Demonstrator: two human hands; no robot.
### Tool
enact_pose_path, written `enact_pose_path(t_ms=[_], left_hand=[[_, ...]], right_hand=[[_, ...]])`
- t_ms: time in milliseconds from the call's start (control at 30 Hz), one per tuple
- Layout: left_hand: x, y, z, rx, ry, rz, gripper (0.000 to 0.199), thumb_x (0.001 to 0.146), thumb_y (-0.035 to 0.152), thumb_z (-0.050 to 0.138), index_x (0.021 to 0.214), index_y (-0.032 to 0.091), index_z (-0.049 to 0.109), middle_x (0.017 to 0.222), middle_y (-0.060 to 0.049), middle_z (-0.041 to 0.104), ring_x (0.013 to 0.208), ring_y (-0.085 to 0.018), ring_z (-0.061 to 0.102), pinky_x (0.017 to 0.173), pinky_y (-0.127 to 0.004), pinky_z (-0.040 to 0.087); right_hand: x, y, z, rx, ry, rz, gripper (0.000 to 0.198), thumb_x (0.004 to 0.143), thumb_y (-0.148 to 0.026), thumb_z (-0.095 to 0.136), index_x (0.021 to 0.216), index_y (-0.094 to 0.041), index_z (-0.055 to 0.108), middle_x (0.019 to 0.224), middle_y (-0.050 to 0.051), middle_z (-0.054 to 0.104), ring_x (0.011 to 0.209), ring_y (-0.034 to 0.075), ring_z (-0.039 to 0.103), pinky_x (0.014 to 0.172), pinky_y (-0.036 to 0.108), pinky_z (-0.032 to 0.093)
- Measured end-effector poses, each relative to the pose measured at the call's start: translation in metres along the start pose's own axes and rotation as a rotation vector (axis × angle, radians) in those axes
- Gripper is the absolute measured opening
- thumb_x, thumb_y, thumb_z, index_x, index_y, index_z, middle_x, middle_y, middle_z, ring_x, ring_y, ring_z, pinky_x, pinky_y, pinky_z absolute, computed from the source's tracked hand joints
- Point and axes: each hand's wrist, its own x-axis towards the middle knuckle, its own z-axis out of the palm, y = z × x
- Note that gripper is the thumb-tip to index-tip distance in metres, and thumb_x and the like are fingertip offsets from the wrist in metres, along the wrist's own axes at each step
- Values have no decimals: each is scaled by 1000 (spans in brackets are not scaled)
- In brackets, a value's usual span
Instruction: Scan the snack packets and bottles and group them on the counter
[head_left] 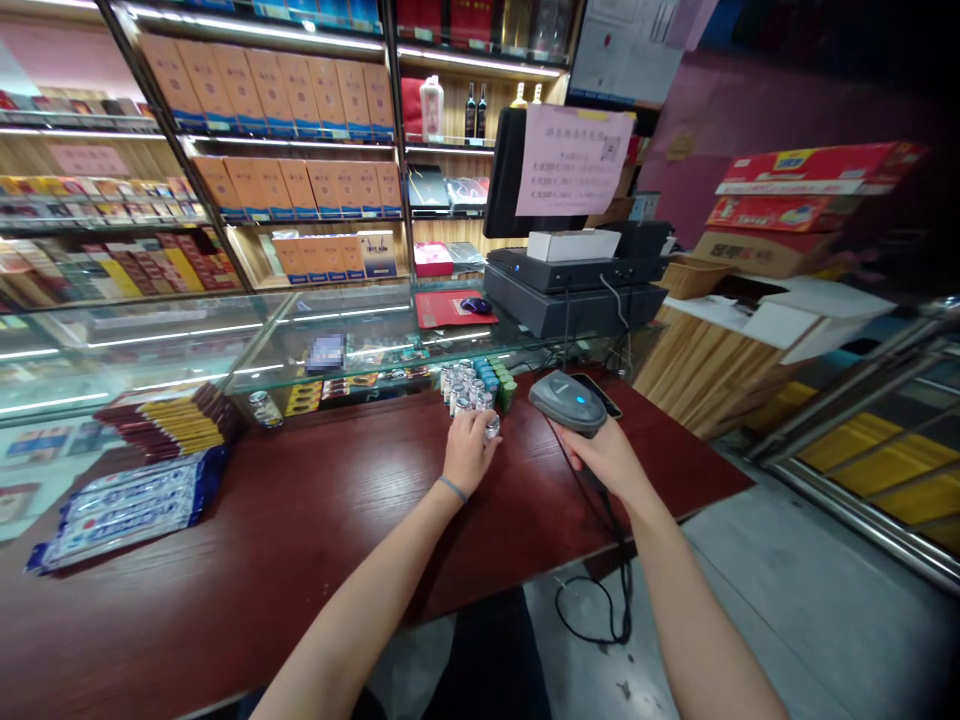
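My right hand (604,455) is wrapped round the handle of a dark grey barcode scanner (568,400), which shows a blue light on its top. Its cable hangs over the table edge. My left hand (467,448) has its fingers closed about a small silver-topped can (492,427) at the front of a cluster. Behind it several small white cans (466,378) stand close together, with blue cans (487,374) and green cans (505,390) to their right. My fingers partly hide the front cans.
On the dark red table (337,500) lie blue-and-white packets (135,505), a stack of yellow-and-maroon packs (169,418) and a lone can (264,409). Behind stand a glass counter (360,330), a till (570,290) and a mouse (476,305). A phone-like dark slab (600,392) lies behind the scanner.
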Motion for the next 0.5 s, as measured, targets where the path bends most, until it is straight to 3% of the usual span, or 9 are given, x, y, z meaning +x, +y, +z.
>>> enact_pose_path(t_ms=[167, 267, 333, 500], left_hand=[[0, 1, -3, -160, -22, 29, 39, 88, 17, 62, 126, 23, 58, 121, -11, 60, 116, -25, 56, 103, -43, 48], [1, 1, -15, -338, 44, -59, 39, 87, 21, 65, 125, 24, 59, 122, -10, 60, 115, -24, 58, 96, -39, 53], [1, -2, -29, -474, 101, -171, 40, 86, 25, 67, 126, 24, 59, 125, -11, 60, 115, -23, 60, 90, -35, 56], [0, -31, -79, -763, 143, -370, 49, 85, 34, 70, 131, 22, 59, 128, -10, 64, 115, -24, 63, 99, -39, 53]], right_hand=[[2, -2, 2, 3, 15, -3, 28, 84, -46, 63, 72, -24, 50, 48, -4, 52, 43, 15, 50, 53, 30, 46], [4, -6, 7, -5, 66, -17, 25, 83, -44, 63, 74, -24, 52, 48, -4, 52, 43, 15, 50, 53, 30, 46], [7, -10, 14, -27, 111, -9, 22, 81, -42, 64, 76, -24, 54, 48, -4, 54, 43, 17, 53, 52, 30, 46], [22, -19, 42, -33, 206, -39, 26, 76, -41, 70, 89, -21, 60, 54, 0, 63, 44, 19, 57, 50, 31, 47]])
